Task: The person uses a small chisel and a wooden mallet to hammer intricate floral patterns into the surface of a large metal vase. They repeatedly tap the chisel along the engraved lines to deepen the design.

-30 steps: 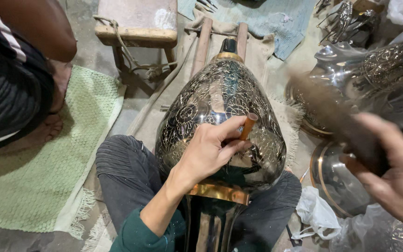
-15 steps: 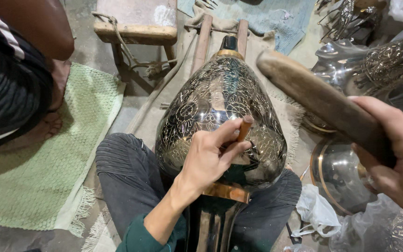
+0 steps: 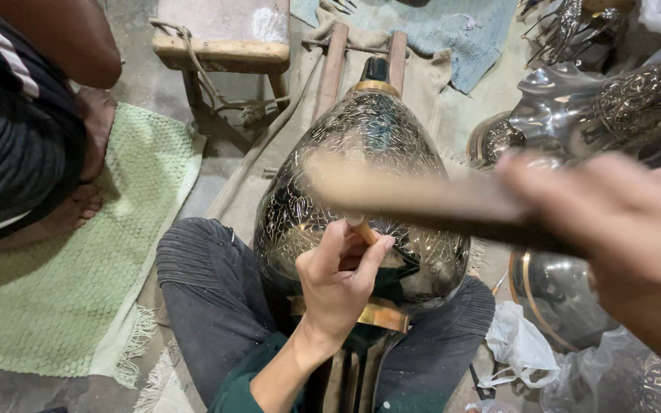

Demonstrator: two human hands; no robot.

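Your left hand (image 3: 338,287) pinches a chisel (image 3: 363,232) against the engraved metal vessel (image 3: 361,176) in your lap; your right hand (image 3: 621,229) grips a blurred wooden mallet (image 3: 415,199). Green mat (image 3: 78,268) left, another person (image 3: 17,115) beside it, wooden stool (image 3: 223,46) far.

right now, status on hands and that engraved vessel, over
Left hand pinching chisel against engraved metal vessel. Right hand gripping wooden mallet, raised, blurred. Nothing between mallet and chisel.

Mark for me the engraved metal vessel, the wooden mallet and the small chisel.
engraved metal vessel (image 3: 361,145): head view, on its upper patterned wall.
wooden mallet (image 3: 415,199): head view, mid-length of the blurred wooden shaft.
small chisel (image 3: 363,230): head view, its copper-coloured top above the fingers.
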